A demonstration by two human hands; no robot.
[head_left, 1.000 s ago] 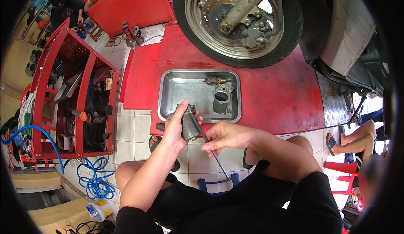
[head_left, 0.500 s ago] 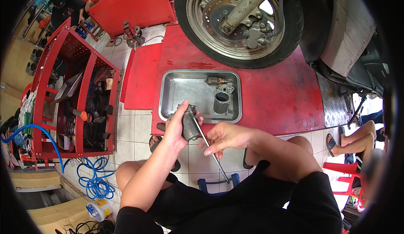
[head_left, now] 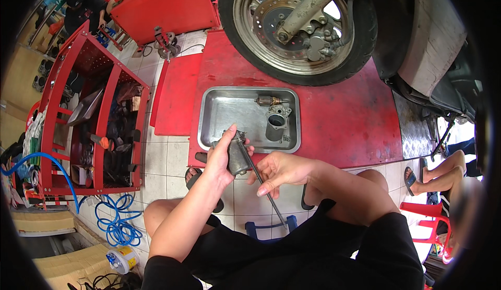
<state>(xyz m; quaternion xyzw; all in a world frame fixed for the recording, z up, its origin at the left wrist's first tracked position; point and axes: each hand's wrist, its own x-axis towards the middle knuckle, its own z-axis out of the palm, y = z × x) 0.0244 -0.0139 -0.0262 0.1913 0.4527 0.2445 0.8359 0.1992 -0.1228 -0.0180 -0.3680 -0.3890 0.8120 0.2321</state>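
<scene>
While the left hand (head_left: 217, 162) clasps the metal cylinder (head_left: 239, 159), we judge it heavy, rigid, best held mid-barrel; the right hand (head_left: 279, 172) curls loosely about the rod (head_left: 274, 205).

Grey cylinder (head_left: 239, 160), thin rod (head_left: 275, 206) aslant

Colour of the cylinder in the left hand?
The cylinder is dull grey, clearest in the head view.

Red platform (head_left: 349, 120): scuffed and stained; a shallow metal tray (head_left: 224, 104) lies flat near its front edge.
Metal tray: carries a copper-and-steel shaft part (head_left: 268, 101) and a grey cylindrical housing (head_left: 275, 129), close together on the right.
Tiled floor (head_left: 178, 157): coiled blue hose (head_left: 121, 236), red shelf rack (head_left: 93, 191).
</scene>
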